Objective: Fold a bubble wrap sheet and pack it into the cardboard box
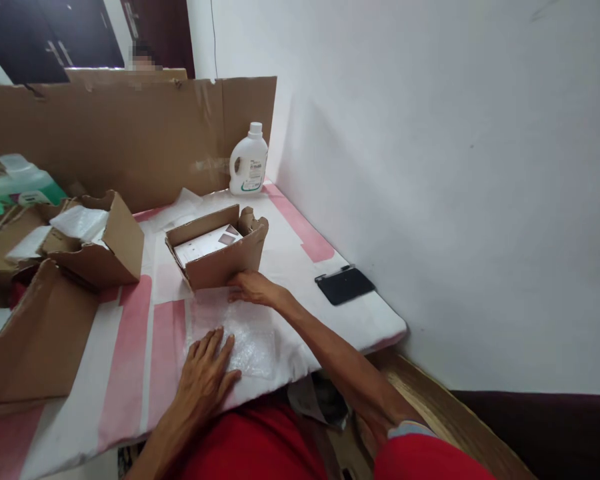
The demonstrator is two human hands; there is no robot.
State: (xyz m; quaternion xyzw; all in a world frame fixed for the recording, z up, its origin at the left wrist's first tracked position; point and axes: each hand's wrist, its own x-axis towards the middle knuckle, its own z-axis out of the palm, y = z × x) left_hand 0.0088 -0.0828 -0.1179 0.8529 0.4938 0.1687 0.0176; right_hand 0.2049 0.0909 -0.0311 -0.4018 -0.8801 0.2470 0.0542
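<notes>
My left hand [205,377] lies flat, fingers spread, on a sheet of clear bubble wrap [247,337] spread on the white-and-pink table cover [130,360]. My right hand [253,288] rests palm down at the far edge of the bubble wrap, touching the front wall of a small open cardboard box [220,263]. A white packet or booklet [205,243] lies inside that box. Neither hand holds anything.
Another open cardboard box [100,243] with white wrapping stands at the left, with flattened cardboard [35,333] before it. A tall cardboard screen [130,133] backs the table. A white plastic bottle [249,163] stands at the far corner. A black phone [344,285] lies by the white wall.
</notes>
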